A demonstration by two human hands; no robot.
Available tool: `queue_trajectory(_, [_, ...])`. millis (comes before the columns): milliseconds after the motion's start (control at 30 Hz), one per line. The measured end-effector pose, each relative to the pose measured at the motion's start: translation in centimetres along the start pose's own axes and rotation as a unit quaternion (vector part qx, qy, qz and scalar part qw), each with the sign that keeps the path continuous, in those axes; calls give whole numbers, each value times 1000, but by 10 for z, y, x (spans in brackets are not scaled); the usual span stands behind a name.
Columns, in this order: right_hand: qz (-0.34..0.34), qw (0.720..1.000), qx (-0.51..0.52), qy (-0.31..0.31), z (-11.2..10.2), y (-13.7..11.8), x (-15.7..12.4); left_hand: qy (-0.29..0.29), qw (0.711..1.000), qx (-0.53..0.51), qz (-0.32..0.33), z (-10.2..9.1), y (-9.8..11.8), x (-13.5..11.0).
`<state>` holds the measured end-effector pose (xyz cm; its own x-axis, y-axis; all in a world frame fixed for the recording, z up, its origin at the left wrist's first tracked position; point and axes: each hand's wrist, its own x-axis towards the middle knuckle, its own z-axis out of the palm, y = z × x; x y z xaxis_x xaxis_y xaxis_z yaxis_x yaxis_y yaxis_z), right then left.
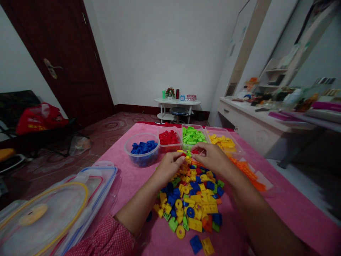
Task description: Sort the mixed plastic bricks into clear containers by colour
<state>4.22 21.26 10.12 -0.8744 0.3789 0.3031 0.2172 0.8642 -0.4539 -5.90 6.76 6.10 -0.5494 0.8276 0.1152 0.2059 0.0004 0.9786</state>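
Over the far end of a mixed pile of toy building bricks [201,197], both my hands work close together. My left hand [169,166] is closed in a pinch, with a small red brick [183,154] showing at its fingertips. My right hand [213,156] has its fingers closed around another red brick [195,152], partly hidden by the fingers. Just beyond them stand a round tub of blue bricks [144,147], a box of red bricks [169,137], a box of green bricks [194,135] and a box of yellow bricks [221,142].
Orange bricks [249,174] lie in a clear container beside my right forearm. Stacked clear lids [61,209] cover the left side of the pink tablecloth [133,185]. A blue brick [196,244] lies near the front of the pile. A white dresser [247,115] stands to the right.
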Motion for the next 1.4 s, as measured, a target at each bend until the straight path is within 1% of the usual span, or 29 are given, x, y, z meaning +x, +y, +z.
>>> queue_trajectory(67, [-10, 999, 35, 10, 3, -6, -1, -10, 987, -142, -75, 2, 3, 0])
queue_trajectory(100, [-19, 999, 50, 4, 4, -10, -2, -17, 977, -189, -98, 2, 4, 0])
queue_trajectory(133, [-32, 998, 62, -8, 5, -14, -3, -26, 970, -217, -108, 3, 4, -1])
queue_trajectory(200, [-67, 994, 79, -41, 5, -23, -6, -36, 968, -226, -102, 3, 5, -3])
queue_trajectory(267, [-106, 987, 96, -71, 3, -30, -9, -39, 975, -202, -82, 3, 6, -4])
queue_trajectory(333, [-128, 982, 115, -84, 4, -32, -11, -36, 983, -165, -68, 3, 5, -4])
queue_trajectory(433, [-118, 977, 148, -99, 13, -27, -11, -20, 993, -110, -46, 2, -1, -1])
queue_trajectory(500, [-98, 978, 154, -97, 22, -19, -9, 23, 998, -61, -20, 0, -7, 2])
queue_trajectory(567, [-74, 985, 129, -86, 31, -11, -3, 93, 996, 11, 7, -5, -14, 5])
queue_trajectory(633, [-54, 992, 80, -79, 36, -6, 9, 155, 984, 84, 16, -10, -21, 9])
queue_trajectory(700, [-44, 996, 32, -71, 38, -7, 27, 177, 976, 128, 11, -14, -27, 11])
queue_trajectory(800, [-35, 999, 0, -27, 37, -14, 63, 168, 975, 147, -2, -14, -32, 13])
queue_trajectory(900, [-9, 999, -5, 40, 35, -17, 96, 160, 975, 152, -4, -11, -34, 12])
queue_trajectory(967, [0, 998, -11, 64, 35, -15, 108, 154, 975, 158, 2, -9, -35, 10])
queue_trajectory(1000, [0, 998, -15, 64, 35, -11, 110, 154, 975, 162, 6, -9, -35, 10])
queue_trajectory(1100, [1, 999, -29, 28, 35, 3, 99, 161, 971, 174, 13, -9, -36, 9])
queue_trajectory(1200, [20, 999, -40, -8, 37, 22, 71, 165, 968, 186, 18, -8, -38, 9])
queue_trajectory(1300, [42, 998, -36, -24, 47, 41, 39, 167, 966, 197, 24, -8, -39, 9])
queue_trajectory(1400, [60, 998, 22, -27, 62, 57, 17, 165, 965, 201, 25, -8, -38, 9])
